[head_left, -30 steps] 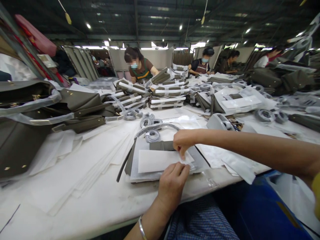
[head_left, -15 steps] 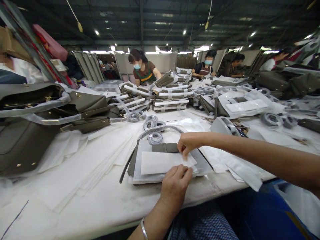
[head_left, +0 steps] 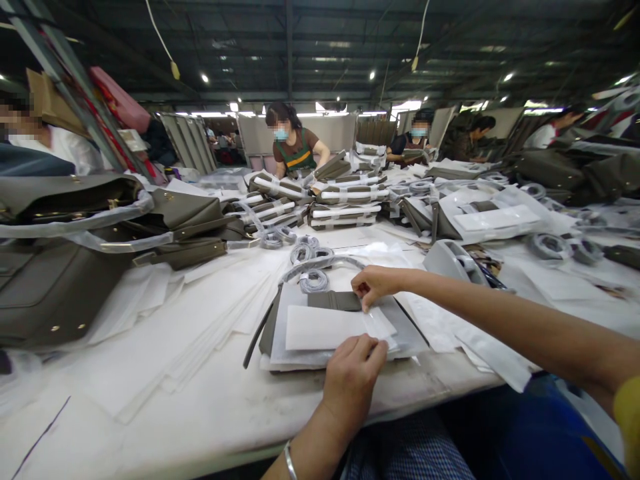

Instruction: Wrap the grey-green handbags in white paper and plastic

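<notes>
Straight down to the white table (head_left: 210, 403), close to the near edge, for the olive handbag (head_left: 269, 333), laid flat, probably so as to give both hands a firm base. Covered across the face by a translucent wrapping sheet (head_left: 295, 295), likely against scuffs, and topped with white paper (head_left: 310, 330), just on the near side of an olive band (head_left: 333, 301). Over to the far edge of that paper with the right hand (head_left: 377, 283), curled, narrow at the fingertips, perhaps steadying a layer there; cannot tell whether truly pinching it. Down at the near edge with the left hand (head_left: 354, 367), bent at the fingers, thumb close to forefinger, apparently keeping the paper flat; cannot tell of any grip beneath. Up beyond, to the film-wrapped handle (head_left: 325, 263), arched away from the paper, presumably to leave the face unobstructed. Inside that arch, to a coiled strap (head_left: 314, 281), wound up perhaps against tangling. Farther off, past more coils (head_left: 303, 253), to stacked olive bundles (head_left: 345, 217), banded and laid flat, likely for a steady pile.
</notes>
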`<state>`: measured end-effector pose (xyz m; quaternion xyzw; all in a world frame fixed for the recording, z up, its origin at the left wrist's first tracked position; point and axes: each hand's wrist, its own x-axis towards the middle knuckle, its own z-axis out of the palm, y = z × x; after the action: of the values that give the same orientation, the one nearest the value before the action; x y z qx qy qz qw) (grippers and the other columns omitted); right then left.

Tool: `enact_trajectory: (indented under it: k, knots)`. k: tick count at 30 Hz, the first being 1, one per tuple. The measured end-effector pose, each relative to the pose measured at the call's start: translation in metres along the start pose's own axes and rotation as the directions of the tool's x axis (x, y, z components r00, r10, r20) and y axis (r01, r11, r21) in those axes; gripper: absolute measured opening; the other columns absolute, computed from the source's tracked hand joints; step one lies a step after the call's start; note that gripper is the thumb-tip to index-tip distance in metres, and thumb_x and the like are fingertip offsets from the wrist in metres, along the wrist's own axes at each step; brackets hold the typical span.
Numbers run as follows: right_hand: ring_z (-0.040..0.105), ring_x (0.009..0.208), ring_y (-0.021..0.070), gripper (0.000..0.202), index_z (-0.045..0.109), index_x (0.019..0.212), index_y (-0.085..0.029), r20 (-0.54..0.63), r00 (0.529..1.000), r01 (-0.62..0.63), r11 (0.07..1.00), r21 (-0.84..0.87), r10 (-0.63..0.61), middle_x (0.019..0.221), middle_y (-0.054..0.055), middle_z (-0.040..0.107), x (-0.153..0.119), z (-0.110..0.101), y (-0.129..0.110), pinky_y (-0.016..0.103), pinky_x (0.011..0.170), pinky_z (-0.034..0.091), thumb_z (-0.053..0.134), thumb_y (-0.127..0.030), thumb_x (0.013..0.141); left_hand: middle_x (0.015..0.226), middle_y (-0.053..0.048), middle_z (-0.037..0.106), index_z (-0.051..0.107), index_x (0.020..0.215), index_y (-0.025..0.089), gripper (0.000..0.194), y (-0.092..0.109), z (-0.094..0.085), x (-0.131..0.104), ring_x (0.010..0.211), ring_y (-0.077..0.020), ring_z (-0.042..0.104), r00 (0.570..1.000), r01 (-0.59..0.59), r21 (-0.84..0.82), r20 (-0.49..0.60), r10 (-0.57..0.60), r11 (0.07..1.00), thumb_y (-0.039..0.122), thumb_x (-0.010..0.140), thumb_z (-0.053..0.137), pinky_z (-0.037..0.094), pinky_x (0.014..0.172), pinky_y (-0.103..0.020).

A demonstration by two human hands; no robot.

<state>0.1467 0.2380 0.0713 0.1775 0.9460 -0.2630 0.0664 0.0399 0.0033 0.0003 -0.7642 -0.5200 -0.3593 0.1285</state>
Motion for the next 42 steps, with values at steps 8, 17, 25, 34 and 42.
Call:
enact_trajectory:
  k: [8, 17, 25, 34, 42]
  knots:
    - [0.059, 0.063, 0.0143, 0.015, 0.072, 0.075, -0.016, -0.030, 0.995, -0.098, 0.995, -0.027, 0.097, 0.066, -0.001, 0.068, 0.028, -0.005, 0.017, 0.024, 0.060, 0.043, 0.076, -0.025, 0.064, 0.093, -0.001, 0.068, 0.065, 0.110, 0.025, 0.020, 0.000, -0.004, 0.001, 0.085, -0.0169, 0.063, 1.000, 0.001, 0.000, 0.020, -0.001, 1.000, 0.018, 0.092, 0.063, 0.052, 0.076, -0.028]
    - [0.062, 0.116, 0.0303, 0.077, 0.051, 0.144, -0.018, -0.136, 0.979, -0.160, 0.985, -0.071, 0.149, 0.131, 0.014, 0.065, -0.031, 0.014, -0.009, 0.038, 0.098, 0.046, 0.067, -0.056, 0.078, 0.094, 0.000, 0.069, 0.065, 0.110, 0.025, 0.019, 0.001, -0.002, -0.002, 0.087, -0.0166, 0.064, 1.000, -0.017, 0.011, -0.004, 0.017, 1.000, 0.017, 0.094, 0.059, 0.051, 0.078, -0.028]
    - [0.064, 0.113, 0.0300, 0.094, 0.044, 0.150, -0.022, -0.017, 0.989, -0.151, 0.984, -0.095, 0.150, 0.132, 0.012, 0.065, -0.018, 0.022, -0.008, 0.034, 0.094, 0.048, 0.077, -0.057, 0.069, 0.101, -0.002, 0.070, 0.064, 0.115, 0.024, 0.021, 0.000, -0.006, 0.000, 0.091, -0.0159, 0.064, 0.999, -0.010, 0.031, 0.031, 0.009, 0.999, 0.020, 0.094, 0.060, 0.051, 0.082, -0.027]
    - [0.061, 0.119, 0.0291, 0.038, 0.068, 0.126, -0.015, -0.399, 0.912, -0.140, 0.987, -0.078, 0.098, 0.127, 0.013, 0.068, -0.043, 0.033, -0.034, 0.040, 0.104, 0.042, 0.054, -0.028, 0.093, 0.105, -0.003, 0.070, 0.063, 0.117, 0.023, 0.027, -0.001, -0.010, -0.001, 0.096, -0.0160, 0.064, 0.996, -0.075, 0.061, 0.054, 0.071, 0.995, 0.015, 0.092, 0.060, 0.054, 0.085, -0.028]
    - [0.051, 0.133, 0.0296, 0.056, 0.050, 0.144, -0.024, -0.546, 0.833, -0.104, 0.948, -0.301, -0.083, 0.143, 0.010, 0.057, -0.114, 0.115, -0.090, 0.053, 0.114, 0.033, 0.062, -0.039, 0.090, 0.134, -0.009, 0.062, 0.056, 0.129, 0.019, 0.035, -0.018, -0.044, -0.001, 0.126, -0.0200, 0.056, 0.973, -0.162, 0.019, 0.167, 0.157, 0.987, 0.020, 0.094, 0.058, 0.048, 0.107, -0.037]
